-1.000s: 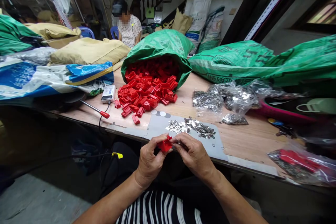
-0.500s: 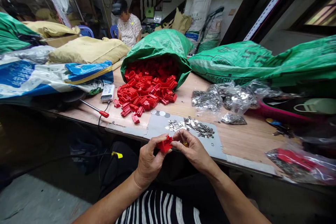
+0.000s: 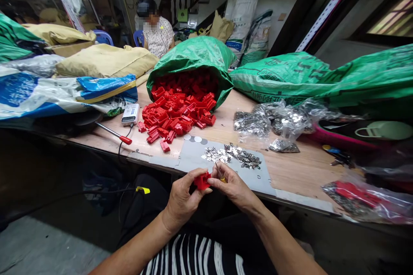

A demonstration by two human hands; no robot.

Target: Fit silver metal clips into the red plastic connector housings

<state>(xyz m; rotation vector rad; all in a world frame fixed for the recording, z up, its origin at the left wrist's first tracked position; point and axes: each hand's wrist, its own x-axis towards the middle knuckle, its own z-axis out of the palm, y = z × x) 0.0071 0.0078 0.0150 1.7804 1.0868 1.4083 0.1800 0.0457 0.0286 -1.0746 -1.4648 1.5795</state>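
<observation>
My left hand (image 3: 186, 193) is closed on a small red plastic part (image 3: 202, 181), gripped between thumb and fingers just past the table's front edge. Close against its right side is my right hand (image 3: 232, 185), with thumb and fingertips at the part. A thin tool with a yellow handle (image 3: 223, 179) sits in the right hand's fingers, its slim metal end pointing up; the exact kind is unclear. Beyond the hands, small shiny metal pieces (image 3: 216, 155) lie spread on a grey mat (image 3: 190, 154). Whether a metal piece is in the fingers is hidden.
A green sack (image 3: 193, 53) spills many red parts (image 3: 174, 116) onto the table. Clear bags of metal pieces (image 3: 253, 123) lie to the right, near a bag with red contents (image 3: 364, 197). A white device (image 3: 130, 114) and red-tipped rod (image 3: 125, 139) are left. Another person (image 3: 158, 34) sits behind.
The red part has turned slightly in my left hand. My right hand has shifted a little, and more of the yellow-handled tool shows. The whole view has moved slightly.
</observation>
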